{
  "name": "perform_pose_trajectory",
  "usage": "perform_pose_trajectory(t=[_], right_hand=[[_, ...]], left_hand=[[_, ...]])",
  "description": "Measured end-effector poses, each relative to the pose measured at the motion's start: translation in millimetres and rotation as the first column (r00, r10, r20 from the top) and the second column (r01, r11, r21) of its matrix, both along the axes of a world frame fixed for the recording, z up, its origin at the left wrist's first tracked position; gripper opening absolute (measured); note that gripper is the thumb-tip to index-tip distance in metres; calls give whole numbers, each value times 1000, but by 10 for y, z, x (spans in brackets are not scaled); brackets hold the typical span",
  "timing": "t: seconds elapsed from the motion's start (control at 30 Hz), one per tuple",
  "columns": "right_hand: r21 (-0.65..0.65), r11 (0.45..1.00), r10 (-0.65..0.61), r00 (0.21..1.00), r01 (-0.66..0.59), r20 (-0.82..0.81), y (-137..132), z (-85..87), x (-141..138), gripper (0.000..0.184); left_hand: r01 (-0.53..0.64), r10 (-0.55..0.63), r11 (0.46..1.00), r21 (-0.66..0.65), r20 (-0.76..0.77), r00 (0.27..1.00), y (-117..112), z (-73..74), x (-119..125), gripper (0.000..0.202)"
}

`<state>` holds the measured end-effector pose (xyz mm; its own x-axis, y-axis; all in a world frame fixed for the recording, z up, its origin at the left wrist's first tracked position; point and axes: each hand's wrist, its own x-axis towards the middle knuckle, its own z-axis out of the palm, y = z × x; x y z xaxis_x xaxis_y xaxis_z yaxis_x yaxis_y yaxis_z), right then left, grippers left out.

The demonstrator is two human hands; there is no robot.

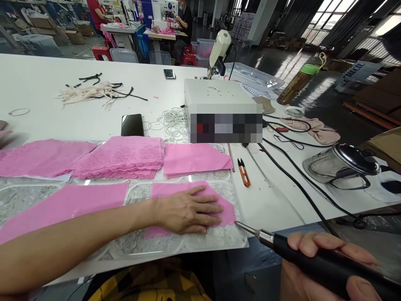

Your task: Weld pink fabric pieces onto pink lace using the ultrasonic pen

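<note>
The pink cloth (164, 190) is a thin, flat piece with an angled right end. It lies on a clear plastic sheet (219, 244) near the front edge of the white table (46, 79). Its long axis runs left to right along that edge. The left hand (188, 211) lies palm down on it, fingers straight and slightly apart, with the forearm coming in from the left. The right hand (316, 267), off the front right edge, has its fingers wrapped around the black handle of a tool (291, 250). The tool's thin metal tip points left at the cloth's right corner; whether it touches is unclear.
</note>
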<state>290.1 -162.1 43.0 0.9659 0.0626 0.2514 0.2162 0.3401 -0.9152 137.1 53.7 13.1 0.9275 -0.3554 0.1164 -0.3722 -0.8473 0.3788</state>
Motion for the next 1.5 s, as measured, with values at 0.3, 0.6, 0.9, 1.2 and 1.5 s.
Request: perform_pose_trajectory(t=[0.3,0.6,0.9,1.2,1.5], right_hand=[[52,997,-60,997,63,-51,49,76,6,29],[50,997,-57,998,58,-15,62,75,49,29],[26,998,-62,998,63,-29,90,57,94,25],[-4,998,-70,998,70,4,104,73,94,24],[-25,999,-42,997,40,-68,94,127,59,21]], left_hand=[[10,-10,1000,5,47,999,5,-14,-9,40],[3,-3,1000,4,35,999,-3,-6,-11,40],[-2,2,1000,-3,10,1000,-2,-5,-2,41],[-12,11,1000,-29,-29,1000,-8,16,-6,39],[-13,13,999,-29,-2,1000,-5,-1,-8,38]])
